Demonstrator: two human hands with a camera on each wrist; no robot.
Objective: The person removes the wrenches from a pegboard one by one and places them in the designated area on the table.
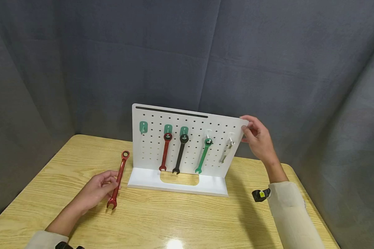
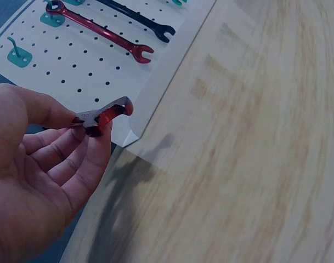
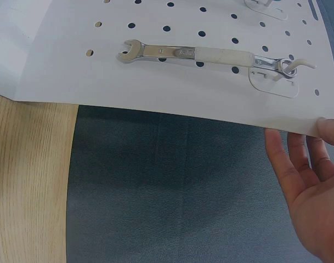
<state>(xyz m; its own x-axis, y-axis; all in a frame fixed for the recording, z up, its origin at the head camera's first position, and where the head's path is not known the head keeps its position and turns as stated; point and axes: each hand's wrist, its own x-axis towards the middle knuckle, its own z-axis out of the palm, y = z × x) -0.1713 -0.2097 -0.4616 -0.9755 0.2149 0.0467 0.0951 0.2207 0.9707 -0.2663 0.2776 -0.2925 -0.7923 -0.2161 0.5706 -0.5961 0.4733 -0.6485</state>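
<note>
My left hand [image 1: 96,190] pinches a red combination wrench [image 1: 121,174] between thumb and fingers, ring end up, left of the white pegboard [image 1: 152,148]. In the left wrist view the wrench's open end [image 2: 109,116] points toward the camera. With thumb and fingers, my right hand [image 1: 258,138] grips the pegboard's upper right edge. From the board's hooks hang another red wrench [image 1: 165,154], a black wrench [image 1: 180,154], a green wrench [image 1: 203,156] and a silver wrench [image 3: 199,53]. At the far left, a green hook [image 1: 143,127] bears no wrench.
The pegboard stands on a white base [image 1: 177,188] with a cut-out, on a wooden table [image 1: 174,218]. Grey curtains [image 1: 174,52] enclose the back and sides. A small black device [image 1: 260,195] sits at my right wrist.
</note>
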